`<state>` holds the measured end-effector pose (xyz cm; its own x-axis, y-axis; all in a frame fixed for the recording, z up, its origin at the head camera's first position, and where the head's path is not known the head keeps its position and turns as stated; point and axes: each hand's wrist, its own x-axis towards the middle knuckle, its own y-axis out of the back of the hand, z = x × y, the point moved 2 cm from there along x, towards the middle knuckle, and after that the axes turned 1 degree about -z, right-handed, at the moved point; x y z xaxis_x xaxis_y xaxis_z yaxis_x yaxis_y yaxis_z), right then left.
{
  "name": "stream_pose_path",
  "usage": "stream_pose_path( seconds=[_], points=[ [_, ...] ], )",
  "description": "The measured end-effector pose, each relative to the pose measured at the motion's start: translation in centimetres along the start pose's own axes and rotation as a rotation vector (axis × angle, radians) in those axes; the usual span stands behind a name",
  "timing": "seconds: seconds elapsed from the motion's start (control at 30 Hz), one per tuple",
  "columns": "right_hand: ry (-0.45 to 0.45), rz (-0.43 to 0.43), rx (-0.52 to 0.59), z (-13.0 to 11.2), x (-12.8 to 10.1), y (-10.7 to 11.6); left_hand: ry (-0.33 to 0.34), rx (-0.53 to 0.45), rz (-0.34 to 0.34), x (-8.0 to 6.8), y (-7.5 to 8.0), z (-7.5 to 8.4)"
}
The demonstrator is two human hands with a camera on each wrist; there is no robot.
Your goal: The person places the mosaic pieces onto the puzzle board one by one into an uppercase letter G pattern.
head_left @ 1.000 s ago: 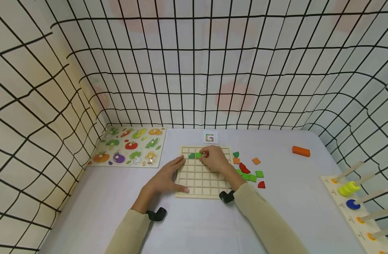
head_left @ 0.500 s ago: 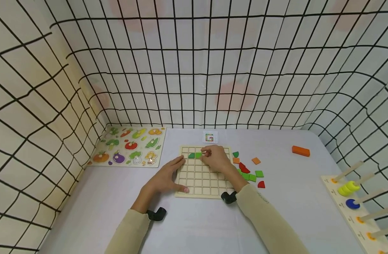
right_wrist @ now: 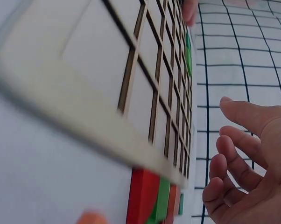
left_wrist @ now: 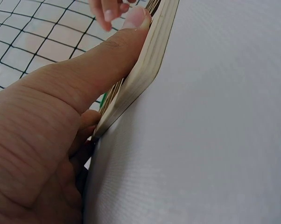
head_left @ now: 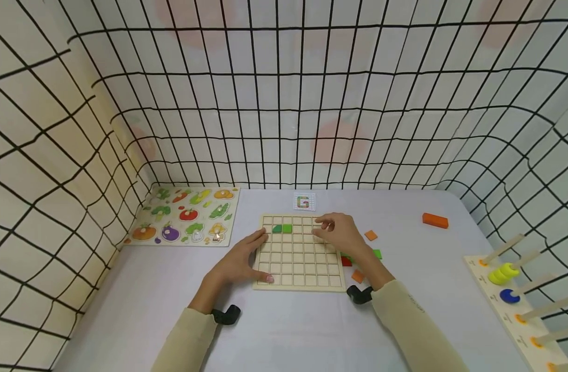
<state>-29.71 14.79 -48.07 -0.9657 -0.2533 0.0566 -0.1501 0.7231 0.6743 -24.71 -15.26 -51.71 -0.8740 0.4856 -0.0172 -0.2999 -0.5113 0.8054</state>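
A wooden grid board (head_left: pixel 297 254) lies on the table. In its upper left cells sit a dark green piece (head_left: pixel 277 228) and a light green square tile (head_left: pixel 287 228), side by side. My left hand (head_left: pixel 239 261) rests along the board's left edge, fingers extended. Its thumb (left_wrist: pixel 108 58) presses on the rim near the front corner. Over the board's upper right cells is my right hand (head_left: pixel 341 233), holding nothing. Its fingers (right_wrist: pixel 245 140) are loosely bent and spread. A red piece (head_left: pixel 346 261) and an orange tile (head_left: pixel 357 276) lie by the board's right edge, other pieces partly hidden behind the right arm.
A small card with a coloured G (head_left: pixel 304 202) lies behind the board. At left is a vegetable puzzle board (head_left: pixel 179 227). An orange block (head_left: pixel 435 220) and a peg board with rings (head_left: pixel 509 294) stand to the right. Black netting (head_left: pixel 293 109) surrounds the table.
My right hand has moved right, away from the light green square tile, uncovering cells beside it. The orange tile near the front right has come into view. My left hand stays put.
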Motion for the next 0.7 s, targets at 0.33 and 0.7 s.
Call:
stream_pose_path(
  seconds=[0.33,0.7],
  points=[
    [-0.077,0.079,-0.079,3.6,-2.0,3.3,0.022,0.013,-0.006,-0.3,0.0,0.3],
    [-0.160,0.109,-0.157,6.9,-4.0,5.8,0.006,0.014,-0.003,-0.1,0.0,0.3]
  ],
)
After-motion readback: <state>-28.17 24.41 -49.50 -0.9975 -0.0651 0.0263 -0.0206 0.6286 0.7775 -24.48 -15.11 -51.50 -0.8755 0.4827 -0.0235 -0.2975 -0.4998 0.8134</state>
